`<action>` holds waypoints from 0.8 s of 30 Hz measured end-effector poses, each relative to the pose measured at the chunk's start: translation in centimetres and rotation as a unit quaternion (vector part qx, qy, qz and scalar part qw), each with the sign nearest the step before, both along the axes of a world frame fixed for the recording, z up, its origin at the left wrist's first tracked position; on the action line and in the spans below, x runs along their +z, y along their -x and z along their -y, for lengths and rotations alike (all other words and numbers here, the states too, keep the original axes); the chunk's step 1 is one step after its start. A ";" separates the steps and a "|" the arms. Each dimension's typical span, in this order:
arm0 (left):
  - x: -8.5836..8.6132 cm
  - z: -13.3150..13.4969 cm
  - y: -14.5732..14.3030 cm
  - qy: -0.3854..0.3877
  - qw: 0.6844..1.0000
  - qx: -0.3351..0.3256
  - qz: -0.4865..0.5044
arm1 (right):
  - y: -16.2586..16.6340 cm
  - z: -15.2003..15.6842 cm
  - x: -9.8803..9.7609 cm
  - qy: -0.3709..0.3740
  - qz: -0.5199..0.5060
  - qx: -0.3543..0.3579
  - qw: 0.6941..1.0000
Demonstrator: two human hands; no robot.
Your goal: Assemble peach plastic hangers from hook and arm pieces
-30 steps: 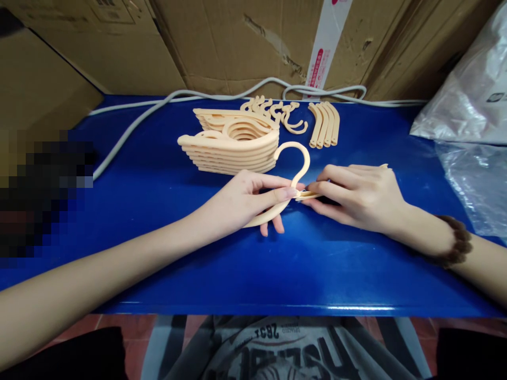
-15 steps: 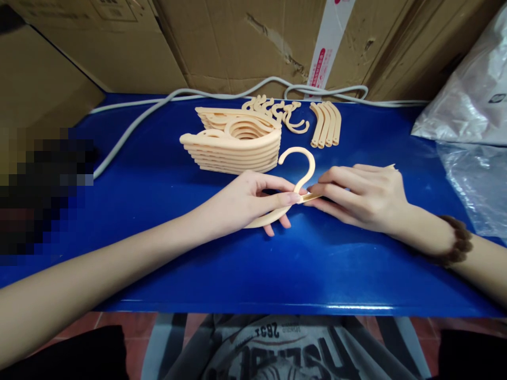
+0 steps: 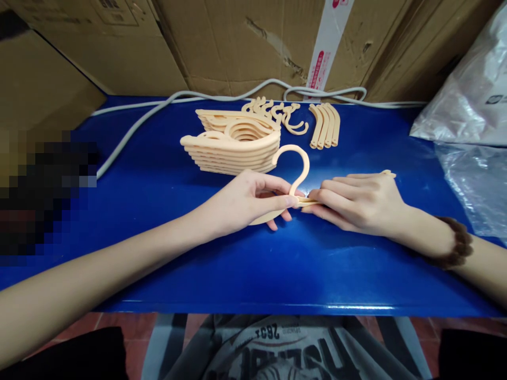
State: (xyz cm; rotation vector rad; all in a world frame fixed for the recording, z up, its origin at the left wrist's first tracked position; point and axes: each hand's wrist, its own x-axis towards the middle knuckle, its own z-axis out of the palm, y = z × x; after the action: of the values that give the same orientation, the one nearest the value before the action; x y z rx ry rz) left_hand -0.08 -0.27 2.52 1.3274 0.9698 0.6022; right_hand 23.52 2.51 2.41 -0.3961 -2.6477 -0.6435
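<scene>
A peach plastic hanger (image 3: 295, 163) with an upright hook lies on the blue table (image 3: 253, 264) between both hands. My left hand (image 3: 245, 203) pinches its left arm and the base of the hook. My right hand (image 3: 358, 203) covers the hanger's right arm piece, whose tip (image 3: 388, 172) pokes out behind the knuckles. The fingertips of both hands meet at the joint under the hook.
A stack of finished peach hangers (image 3: 233, 145) sits just behind my left hand. Loose hooks (image 3: 283, 116) and curved arm pieces (image 3: 325, 124) lie further back. A white cable (image 3: 158, 105) runs along the cardboard boxes (image 3: 245, 42). Clear plastic bags (image 3: 471, 126) fill the right side.
The hook has tipped slightly left and the hands have pressed closer together at the joint. My right hand lowered a little onto the arm piece.
</scene>
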 end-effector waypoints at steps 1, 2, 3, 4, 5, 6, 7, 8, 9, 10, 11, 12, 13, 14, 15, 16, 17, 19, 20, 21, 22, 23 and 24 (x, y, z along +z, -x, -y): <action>0.0 0.0 0.0 0.001 1.000 0.002 0.002 | 0.0 0.0 0.0 0.009 -0.001 -0.001 1.000; 0.1 0.0 0.1 0.003 1.000 0.004 0.004 | 0.0 0.1 0.0 0.020 -0.001 -0.003 1.000; 0.1 0.0 0.1 0.005 1.000 0.006 0.005 | 0.0 0.2 0.0 0.031 -0.003 -0.006 0.999; 0.2 0.1 0.1 0.007 1.000 0.008 0.007 | 0.0 0.2 0.0 0.042 -0.004 -0.008 0.999; 0.2 0.1 0.1 0.007 1.000 0.009 0.008 | 0.1 0.3 0.0 0.051 -0.005 -0.010 0.999; 0.3 0.1 0.0 0.007 1.000 0.011 0.007 | 0.1 0.4 0.0 0.058 -0.006 -0.013 0.998; 0.3 0.1 0.0 0.007 1.000 0.012 0.004 | 0.1 0.5 0.0 0.065 -0.005 -0.017 0.998; 0.3 0.1 0.0 0.006 1.000 0.011 0.002 | 0.1 0.6 0.0 0.071 -0.004 -0.022 0.997; 0.3 0.1 0.0 0.005 1.000 0.009 -0.002 | 0.1 0.6 0.0 0.078 -0.003 -0.026 0.997; 0.3 0.1 0.0 0.003 1.000 0.004 -0.004 | 0.1 0.7 0.1 0.087 -0.001 -0.032 0.996; 0.2 0.1 0.0 0.000 1.000 -0.002 -0.005 | 0.1 0.8 0.1 0.097 0.001 -0.037 0.995; 0.2 0.1 0.1 -0.005 1.000 -0.010 -0.005 | 0.1 1.0 0.2 0.109 0.002 -0.044 0.993; 0.2 0.1 0.1 -0.011 1.000 -0.017 -0.005 | 0.1 1.1 0.3 0.122 0.002 -0.050 0.991; 0.1 0.1 0.1 -0.016 1.000 -0.023 -0.005 | 0.2 1.3 0.3 0.135 0.000 -0.055 0.989; 0.1 0.1 0.1 -0.021 0.999 -0.029 -0.006 | 0.2 1.4 0.4 0.150 -0.004 -0.060 0.987; 0.1 0.1 0.2 -0.025 0.999 -0.033 -0.009 | 0.3 1.6 0.5 0.165 -0.010 -0.064 0.984; 0.1 0.1 0.2 -0.029 0.999 -0.038 -0.012 | 0.3 1.7 0.6 0.182 -0.017 -0.068 0.981; 0.1 0.1 0.2 -0.038 0.998 -0.045 -0.019 | 0.3 2.0 0.7 0.211 -0.029 -0.077 0.974; 0.1 0.1 0.2 -0.044 0.998 -0.049 -0.023 | 0.3 2.0 0.7 0.223 -0.033 -0.083 0.971; 0.1 0.2 0.2 -0.055 0.997 -0.052 -0.028 | 0.3 2.1 0.7 0.234 -0.035 -0.086 0.968; 0.1 0.3 0.1 -0.073 0.995 -0.055 -0.037 | 0.3 2.1 0.8 0.244 -0.035 -0.087 0.965; 0.1 0.5 0.1 -0.100 0.992 -0.058 -0.056 | 0.3 2.1 0.8 0.251 -0.034 -0.087 0.963; 0.1 0.7 0.1 -0.139 0.985 -0.063 -0.084 | 0.3 2.0 0.9 0.254 -0.030 -0.087 0.963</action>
State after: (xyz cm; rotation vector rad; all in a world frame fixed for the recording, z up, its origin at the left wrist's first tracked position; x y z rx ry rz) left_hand -0.13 -0.95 2.62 1.6977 0.9534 0.5493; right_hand 23.26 0.47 3.30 -0.7841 -2.7119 0.0175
